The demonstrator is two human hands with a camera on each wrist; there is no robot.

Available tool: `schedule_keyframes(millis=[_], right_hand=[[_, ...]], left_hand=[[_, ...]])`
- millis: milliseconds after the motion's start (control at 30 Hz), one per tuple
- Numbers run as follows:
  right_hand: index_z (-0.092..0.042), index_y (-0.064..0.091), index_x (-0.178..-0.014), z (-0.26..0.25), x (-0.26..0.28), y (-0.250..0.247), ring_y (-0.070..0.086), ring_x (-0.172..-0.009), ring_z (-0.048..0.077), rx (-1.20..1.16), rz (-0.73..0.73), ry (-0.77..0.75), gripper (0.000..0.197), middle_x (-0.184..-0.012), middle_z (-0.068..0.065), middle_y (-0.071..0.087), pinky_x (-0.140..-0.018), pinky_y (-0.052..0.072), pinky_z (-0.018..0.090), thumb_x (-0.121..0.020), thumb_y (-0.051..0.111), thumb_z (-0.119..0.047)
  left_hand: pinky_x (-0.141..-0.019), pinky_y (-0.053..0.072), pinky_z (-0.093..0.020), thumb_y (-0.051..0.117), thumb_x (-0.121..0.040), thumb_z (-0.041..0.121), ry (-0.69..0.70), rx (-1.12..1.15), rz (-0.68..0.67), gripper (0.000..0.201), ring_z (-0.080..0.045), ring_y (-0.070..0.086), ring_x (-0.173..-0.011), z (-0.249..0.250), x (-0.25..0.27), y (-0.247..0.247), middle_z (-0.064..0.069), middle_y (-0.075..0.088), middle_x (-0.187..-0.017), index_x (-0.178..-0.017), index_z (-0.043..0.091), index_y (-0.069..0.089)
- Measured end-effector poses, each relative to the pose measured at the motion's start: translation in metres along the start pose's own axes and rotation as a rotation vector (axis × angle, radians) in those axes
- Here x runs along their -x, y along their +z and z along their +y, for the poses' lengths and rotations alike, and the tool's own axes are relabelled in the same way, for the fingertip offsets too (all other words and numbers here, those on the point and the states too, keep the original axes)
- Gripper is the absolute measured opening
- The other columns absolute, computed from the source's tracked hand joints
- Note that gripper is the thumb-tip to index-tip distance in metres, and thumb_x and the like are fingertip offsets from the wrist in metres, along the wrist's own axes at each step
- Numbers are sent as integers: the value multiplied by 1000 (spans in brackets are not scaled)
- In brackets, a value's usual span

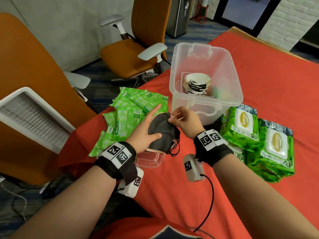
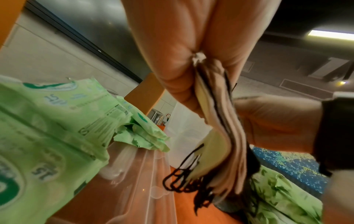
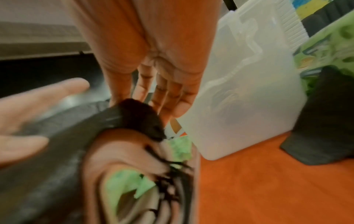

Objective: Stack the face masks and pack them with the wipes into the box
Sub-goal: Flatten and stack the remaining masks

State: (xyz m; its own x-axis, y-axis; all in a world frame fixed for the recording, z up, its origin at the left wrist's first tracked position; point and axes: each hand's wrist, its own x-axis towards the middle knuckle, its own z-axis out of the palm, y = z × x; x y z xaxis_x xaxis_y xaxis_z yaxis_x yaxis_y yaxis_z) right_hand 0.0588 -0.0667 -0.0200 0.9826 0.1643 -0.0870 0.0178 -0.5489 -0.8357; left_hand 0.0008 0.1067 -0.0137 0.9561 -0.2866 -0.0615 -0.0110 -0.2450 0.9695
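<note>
My left hand (image 1: 149, 125) holds a stack of face masks (image 1: 164, 137), black one on top and pinkish ones beneath, thumb across the top and fingers underneath. In the left wrist view the stack (image 2: 220, 136) hangs edge-on with black ear loops dangling. My right hand (image 1: 171, 120) pinches the far edge of the top black mask (image 3: 134, 115). Just beyond the hands stands the clear box (image 1: 177, 69), with several folded masks (image 1: 196, 85) on its floor. Small green wipes packs (image 1: 134, 109) lie to the left; big wipes packs (image 1: 241, 125) are stacked to the right.
A clear lid (image 1: 151, 161) lies on the red tablecloth (image 1: 172, 195) under my hands. Orange office chairs (image 1: 131, 49) and a white slatted unit (image 1: 31, 118) stand off the table's left edge. A black mask (image 3: 325, 121) lies by the big packs.
</note>
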Motion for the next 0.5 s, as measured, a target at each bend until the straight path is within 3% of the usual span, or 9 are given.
schedule_keyframes(millis=[100, 167, 267, 367, 433, 500], right_hand=[[-7, 60, -106, 39, -3, -4, 56, -98, 24, 356, 42, 223, 28, -105, 11, 62, -84, 42, 29, -80, 67, -15], [-6, 55, -115, 65, 1, -7, 47, -113, 35, 590, 9, 373, 31, -123, 18, 49, -93, 42, 38, -84, 59, -11], [-3, 42, -125, 88, 10, -13, 36, -121, 40, 739, -40, 490, 39, -131, 22, 34, -98, 37, 44, -87, 51, -8], [-2, 36, -128, 100, 11, -14, 38, -123, 42, 740, -87, 510, 44, -132, 25, 34, -101, 35, 43, -87, 51, -6], [1, 35, -128, 102, 7, -12, 38, -123, 42, 756, -112, 520, 43, -132, 26, 36, -100, 36, 44, -88, 49, -4], [5, 36, -128, 101, 4, -14, 37, -125, 41, 777, -111, 528, 40, -134, 25, 36, -102, 34, 43, -90, 44, -1]], left_hand=[[-104, 30, -9, 55, -83, -12, 4, -11, 31, 68, 10, 41, -123, -4, 4, -2, 18, 45, -134, -126, 39, 43], [-103, 34, -12, 54, -85, -11, -42, -46, 77, 52, 4, 46, -119, -6, 6, -3, 12, 54, -125, -115, 31, 56], [-103, 37, -23, 56, -86, -5, -119, -107, 148, 40, -9, 49, -121, -11, 5, -6, 9, 58, -116, -108, 27, 63], [-103, 43, -39, 58, -85, -2, -152, -82, 171, 40, -16, 55, -115, -17, 2, -6, 1, 61, -121, -101, 35, 65], [-97, 47, -48, 60, -85, 0, -178, -67, 178, 45, -23, 59, -101, -18, 1, -5, -3, 61, -124, -95, 44, 64], [-97, 47, -49, 61, -84, 1, -194, -56, 187, 48, -24, 60, -99, -20, -1, -3, -4, 62, -123, -94, 48, 65]])
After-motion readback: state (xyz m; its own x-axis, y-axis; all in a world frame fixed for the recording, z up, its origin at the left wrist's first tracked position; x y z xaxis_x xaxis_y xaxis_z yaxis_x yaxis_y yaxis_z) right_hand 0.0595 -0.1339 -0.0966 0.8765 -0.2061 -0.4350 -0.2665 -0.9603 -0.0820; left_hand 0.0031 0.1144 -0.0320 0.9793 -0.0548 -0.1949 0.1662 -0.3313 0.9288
